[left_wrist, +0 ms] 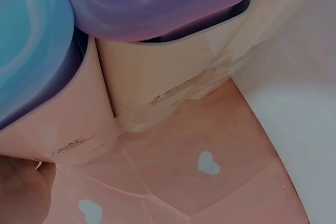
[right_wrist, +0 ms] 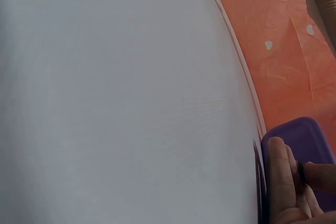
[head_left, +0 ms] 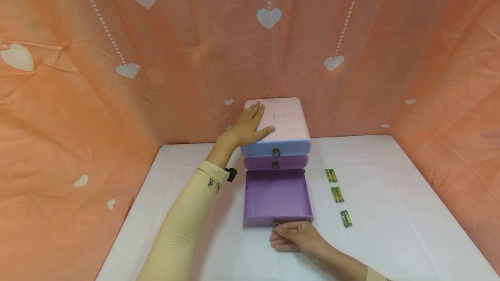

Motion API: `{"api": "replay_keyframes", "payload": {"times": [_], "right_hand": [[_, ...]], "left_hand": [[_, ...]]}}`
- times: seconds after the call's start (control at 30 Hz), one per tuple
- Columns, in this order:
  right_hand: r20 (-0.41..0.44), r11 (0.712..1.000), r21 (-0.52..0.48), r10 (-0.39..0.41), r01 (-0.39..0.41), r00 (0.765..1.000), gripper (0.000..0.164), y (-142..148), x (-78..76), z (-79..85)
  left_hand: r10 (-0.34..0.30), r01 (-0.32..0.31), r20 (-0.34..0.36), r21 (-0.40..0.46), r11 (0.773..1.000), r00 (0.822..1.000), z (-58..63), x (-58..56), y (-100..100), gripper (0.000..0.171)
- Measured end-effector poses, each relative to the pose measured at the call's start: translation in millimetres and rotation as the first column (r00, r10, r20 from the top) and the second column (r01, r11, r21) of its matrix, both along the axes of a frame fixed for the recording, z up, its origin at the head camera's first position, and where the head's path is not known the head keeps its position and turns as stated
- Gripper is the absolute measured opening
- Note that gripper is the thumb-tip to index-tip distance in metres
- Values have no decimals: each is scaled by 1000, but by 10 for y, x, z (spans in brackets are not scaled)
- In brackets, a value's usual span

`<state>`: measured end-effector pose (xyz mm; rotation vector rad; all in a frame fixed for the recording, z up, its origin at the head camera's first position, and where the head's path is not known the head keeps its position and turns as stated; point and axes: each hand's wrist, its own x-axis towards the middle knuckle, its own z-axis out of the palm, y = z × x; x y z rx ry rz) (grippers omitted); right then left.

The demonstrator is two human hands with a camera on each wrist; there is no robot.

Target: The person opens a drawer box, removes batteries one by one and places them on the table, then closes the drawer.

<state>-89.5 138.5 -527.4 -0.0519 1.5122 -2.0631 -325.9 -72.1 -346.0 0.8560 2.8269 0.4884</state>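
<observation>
A small chest of drawers with a pink top [head_left: 287,118] stands at the back of the table. My left hand [head_left: 247,128] rests on that top, fingers spread and straight. Below it sit a blue top drawer [head_left: 258,148] and a purple middle drawer [head_left: 255,163], both closed or nearly so. The purple bottom drawer [head_left: 255,221] is pulled far out and holds nothing. At its front, my right hand [head_left: 302,237] pinches the metal ring pull [head_left: 276,227] between thumb and finger. In the right wrist view, the fingers [right_wrist: 281,177] lie against the purple drawer front [right_wrist: 299,140].
Right of the chest, green-and-yellow batteries lie in three small groups: a far group [head_left: 331,175], a middle group [head_left: 337,194] and a near group [head_left: 346,219]. A white cloth [head_left: 390,185] covers the table. Orange sheets with white hearts [head_left: 218,55] hang behind and at both sides.
</observation>
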Motion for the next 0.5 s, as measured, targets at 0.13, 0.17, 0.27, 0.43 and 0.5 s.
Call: {"api": "replay_keyframes", "payload": {"times": [0.13, 0.17, 0.27, 0.43, 0.5], "right_hand": [[-7, 1000, 27, -3, 4, 1000, 31, -4, -26, 1], [-10, 999, 34, -6, 6, 1000, 31, -4, -35, 0], [-11, 999, 45, -12, 12, 1000, 31, -4, -70, -2], [-21, 999, 47, -13, 14, 1000, 32, 1, -121, 10], [-23, 999, 46, -13, 14, 1000, 33, 2, -140, 18]], "left_hand": [[0, 0, -3, -3, 1000, 1000, -2, 0, 2, 96], [2, -2, -5, -3, 1000, 1000, -3, 0, 2, 95], [5, -5, -5, 0, 1000, 1000, 2, 4, 5, 95], [7, -7, -4, 4, 1000, 1000, 13, 13, 8, 95], [6, -6, -5, 6, 1000, 1000, 13, 11, 8, 95]]}}
